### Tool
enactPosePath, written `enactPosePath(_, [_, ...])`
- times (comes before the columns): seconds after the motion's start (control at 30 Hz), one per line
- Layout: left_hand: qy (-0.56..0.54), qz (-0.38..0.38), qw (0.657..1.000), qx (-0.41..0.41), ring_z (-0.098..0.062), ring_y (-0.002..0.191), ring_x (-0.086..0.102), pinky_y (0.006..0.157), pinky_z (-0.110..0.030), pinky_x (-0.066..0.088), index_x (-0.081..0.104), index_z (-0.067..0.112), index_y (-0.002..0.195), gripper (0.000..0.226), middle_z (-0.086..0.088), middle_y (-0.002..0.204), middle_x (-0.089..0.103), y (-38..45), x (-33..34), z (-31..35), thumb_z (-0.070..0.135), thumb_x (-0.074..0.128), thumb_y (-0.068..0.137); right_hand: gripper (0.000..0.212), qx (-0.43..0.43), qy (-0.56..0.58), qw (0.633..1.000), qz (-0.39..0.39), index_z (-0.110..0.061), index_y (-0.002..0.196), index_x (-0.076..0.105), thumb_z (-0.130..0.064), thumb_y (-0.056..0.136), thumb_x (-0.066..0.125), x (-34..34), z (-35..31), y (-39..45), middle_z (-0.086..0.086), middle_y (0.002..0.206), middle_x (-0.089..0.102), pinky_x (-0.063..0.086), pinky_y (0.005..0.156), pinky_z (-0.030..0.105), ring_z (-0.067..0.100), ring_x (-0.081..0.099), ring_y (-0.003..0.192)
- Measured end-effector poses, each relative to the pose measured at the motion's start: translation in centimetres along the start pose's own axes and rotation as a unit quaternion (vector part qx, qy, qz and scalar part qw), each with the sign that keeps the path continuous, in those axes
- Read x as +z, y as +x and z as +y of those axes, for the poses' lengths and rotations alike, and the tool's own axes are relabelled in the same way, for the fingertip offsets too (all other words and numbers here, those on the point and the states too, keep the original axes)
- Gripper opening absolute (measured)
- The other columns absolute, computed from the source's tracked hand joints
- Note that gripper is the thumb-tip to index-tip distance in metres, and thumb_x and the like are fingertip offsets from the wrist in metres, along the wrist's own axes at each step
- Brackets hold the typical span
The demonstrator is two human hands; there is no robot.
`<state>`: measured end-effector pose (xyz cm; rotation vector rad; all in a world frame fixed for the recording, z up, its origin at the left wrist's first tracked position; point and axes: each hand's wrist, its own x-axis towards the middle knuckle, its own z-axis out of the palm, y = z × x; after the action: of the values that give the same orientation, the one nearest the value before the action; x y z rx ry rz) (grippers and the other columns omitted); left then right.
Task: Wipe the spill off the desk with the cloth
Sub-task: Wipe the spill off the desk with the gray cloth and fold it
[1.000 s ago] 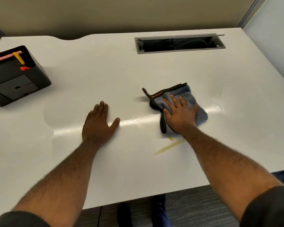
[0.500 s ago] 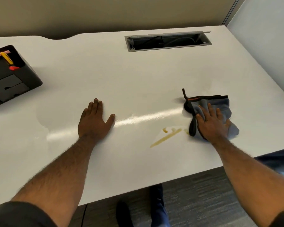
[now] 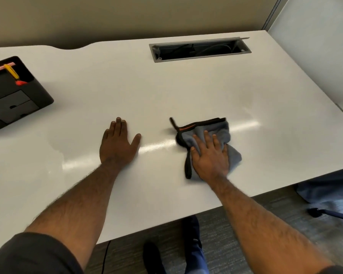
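The white counter [image 3: 166,91] is filling most of the view, with a grey cable slot [image 3: 200,49] lying open along its far edge. A black organiser tray [image 3: 14,95] is sitting at the far left, holding a yellow clip [image 3: 12,71]. The left hand [image 3: 118,146] is lying flat on the counter, fingers together and thumb spread. To its right, the right hand [image 3: 211,157] is pressing flat, fingers splayed, on the crumpled grey cloth [image 3: 218,133], which is lying near the counter's near edge, its black trim [image 3: 188,165] trailing beside the thumb. No spill is showing.
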<state>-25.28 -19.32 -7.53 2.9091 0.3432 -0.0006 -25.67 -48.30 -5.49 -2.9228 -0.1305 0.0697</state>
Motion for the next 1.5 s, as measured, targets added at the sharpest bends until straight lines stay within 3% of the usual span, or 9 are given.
enactPosePath(0.2, [-0.076,-0.033,0.996,0.018,-0.030,0.147,0.015,0.118,-0.041,0.015,0.026,0.006,0.149,0.058,-0.014,0.160,0.017,1.5,-1.1,-0.8,0.034,0.037,0.099,0.055,-0.123,0.009,0.992,-0.027,-0.041,0.148,0.018,-0.058,0.096,0.019,2.1,-6.9,-5.4,-0.004,0.161,0.014,0.003,0.118,0.051,0.021,0.007,0.148])
enactPosePath(0.3, [-0.121,-0.108,0.987,-0.008,-0.023,0.149,0.009,0.118,-0.036,0.013,0.022,0.011,0.151,0.057,-0.007,0.162,0.008,2.7,-2.6,-1.1,0.028,0.038,0.099,0.056,-0.158,0.004,0.986,-0.048,-0.040,0.148,0.018,-0.060,0.095,0.018,3.0,-9.6,-7.7,-0.005,0.161,0.012,-0.006,0.115,0.048,0.022,0.003,0.148])
enactPosePath(0.43, [-0.066,-0.181,0.981,-0.009,-0.022,0.148,0.011,0.116,-0.035,0.016,0.018,0.013,0.152,0.057,-0.004,0.163,0.004,3.5,-4.4,-0.8,0.033,0.032,0.100,0.056,-0.240,0.010,0.969,-0.052,-0.038,0.146,0.028,-0.057,0.094,0.029,3.9,-13.0,-10.2,-0.002,0.159,0.022,0.007,0.116,0.056,0.025,0.013,0.148])
enactPosePath(0.53, [-0.013,-0.178,0.984,0.002,-0.029,0.143,0.024,0.112,-0.040,0.028,0.025,0.009,0.148,0.054,-0.009,0.161,0.011,3.5,-4.9,-0.1,0.031,0.031,0.099,0.055,-0.297,-0.005,0.954,-0.050,-0.039,0.143,0.033,-0.056,0.091,0.035,4.1,-13.5,-11.0,-0.002,0.156,0.031,0.014,0.114,0.056,0.026,0.023,0.146])
enactPosePath(0.67, [-0.013,-0.153,0.988,-0.012,-0.033,0.136,0.034,0.106,-0.042,0.034,0.034,0.006,0.141,0.048,-0.014,0.157,0.021,3.1,-4.6,0.4,0.027,0.030,0.098,0.052,-0.334,-0.008,0.941,-0.058,-0.039,0.142,0.033,-0.053,0.092,0.038,4.0,-11.1,-10.4,-0.004,0.157,0.030,0.012,0.114,0.053,0.022,0.023,0.146])
enactPosePath(0.87, [-0.011,-0.118,0.993,-0.022,-0.037,0.119,0.047,0.096,-0.041,0.038,0.047,0.004,0.125,0.038,-0.016,0.136,0.045,3.2,-4.9,0.8,0.024,0.034,0.095,0.051,-0.232,-0.006,0.972,-0.030,-0.043,0.141,0.036,-0.052,0.091,0.040,2.5,-4.6,-8.9,-0.010,0.153,0.035,0.021,0.112,0.050,0.017,0.030,0.142])
enactPosePath(1.03, [-0.033,-0.084,0.993,-0.074,-0.036,0.110,0.055,0.088,-0.039,0.043,0.052,0.005,0.112,0.030,-0.015,0.116,0.057,3.0,-5.2,2.0,0.024,0.042,0.091,0.050,-0.115,-0.038,0.992,-0.021,-0.042,0.144,0.032,-0.053,0.095,0.030,0.1,2.8,-6.7,-0.006,0.155,0.030,0.018,0.114,0.048,0.019,0.026,0.144])
enactPosePath(1.17, [-0.015,-0.091,0.992,-0.080,-0.034,0.117,0.052,0.095,-0.041,0.042,0.055,0.005,0.115,0.035,-0.013,0.123,0.052,3.0,-5.3,3.3,0.027,0.041,0.091,0.053,-0.055,-0.050,0.997,-0.020,-0.044,0.147,0.023,-0.055,0.096,0.017,-0.9,5.7,-5.1,-0.006,0.159,0.021,0.010,0.117,0.046,0.018,0.013,0.148])
enactPosePath(1.5, [-0.077,-0.024,0.996,-0.047,-0.031,0.127,0.041,0.096,-0.042,0.042,0.049,0.011,0.135,0.050,-0.010,0.136,0.052,3.5,-3.7,8.0,0.035,0.048,0.091,0.057,0.031,-0.046,0.998,-0.012,-0.053,0.144,0.020,-0.068,0.089,0.013,-2.0,7.8,1.2,-0.010,0.159,0.021,0.007,0.112,0.062,0.020,0.015,0.147])
